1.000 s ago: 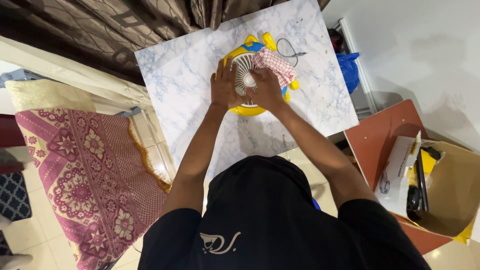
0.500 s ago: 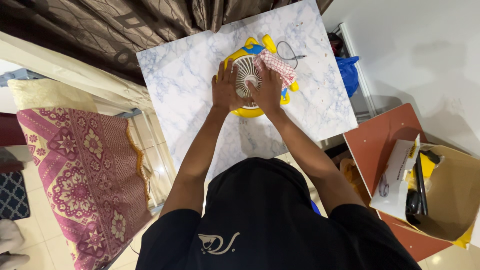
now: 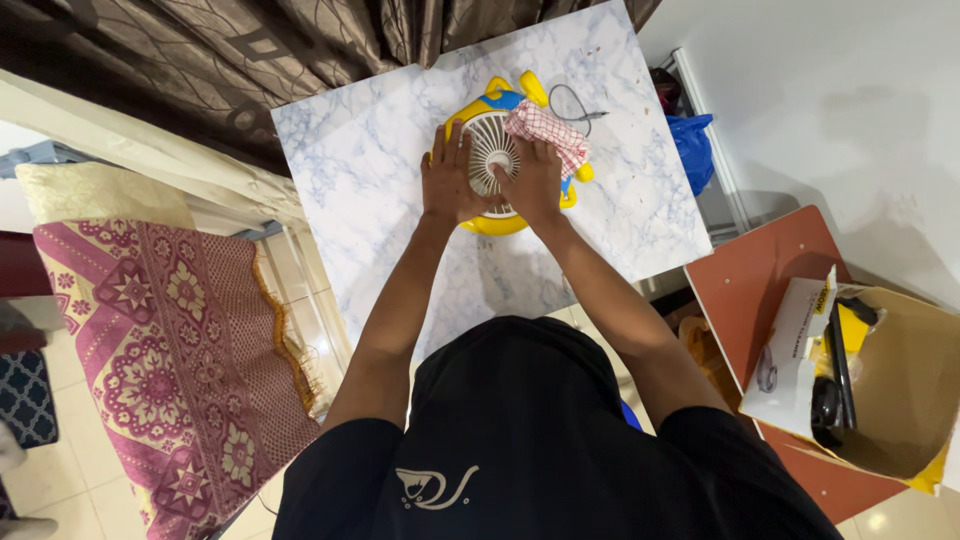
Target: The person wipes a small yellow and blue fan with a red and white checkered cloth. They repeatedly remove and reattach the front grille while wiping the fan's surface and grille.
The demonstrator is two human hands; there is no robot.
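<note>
Marble-patterned worktop (image 3: 380,150), white veined with blue, seen from above beside a brown curtain (image 3: 200,60). A person in a black shirt leans over it with both arms stretched forward.

Lying flat near the far middle of the worktop is a small yellow fan (image 3: 497,150) with a round white grille facing up and a thin cable (image 3: 575,100) curling beside it. The left hand (image 3: 447,180) lies flat with fingers spread on the left side of the fan, pressing rather than gripping, its grip released. The right hand (image 3: 535,180) presses a red and white checked cloth (image 3: 548,135) against the right side of the grille; its grip looks closed over the cloth.

Wiping appears to be under way. The cloth covers only the right part of the grille; the centre and left of it, and the yellow rim, lie bare, and the pictures do not show how clean they are.

To the right, on the floor, stands an open cardboard box (image 3: 900,380). To the left lies a patterned pink rug (image 3: 170,350).
</note>
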